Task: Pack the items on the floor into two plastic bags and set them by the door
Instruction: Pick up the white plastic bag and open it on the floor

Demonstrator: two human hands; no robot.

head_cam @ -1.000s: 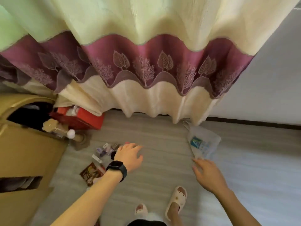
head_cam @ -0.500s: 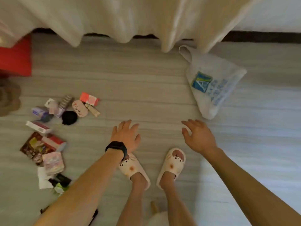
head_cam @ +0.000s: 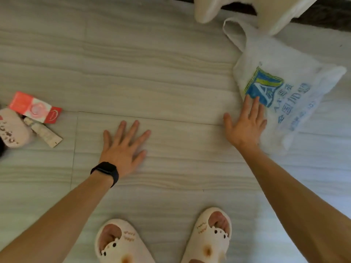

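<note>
Grey striped floor tiles [head_cam: 171,82] fill the view. The right hand [head_cam: 247,128] has its fingers straight and apart, the tips overlapping the near edge of a white plastic bag [head_cam: 284,73] that lies flat below a cream curtain hem [head_cam: 209,8]. The left hand [head_cam: 123,149] has its fingers spread and holds nothing. Well left of them lie a red-and-white box [head_cam: 34,108], a small tube [head_cam: 45,134] and a pink pouch [head_cam: 11,128].

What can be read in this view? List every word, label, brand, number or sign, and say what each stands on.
"A": large letter in the blue logo on the plastic bag.
"全国加盟": blue print beside that logo, slightly blurred; the lines above and below it are too blurred to read.
On the red and white box: an oval mark, too blurred.
On the tube: print too small.
On the slippers: script too small.
No numbers legible.
</note>
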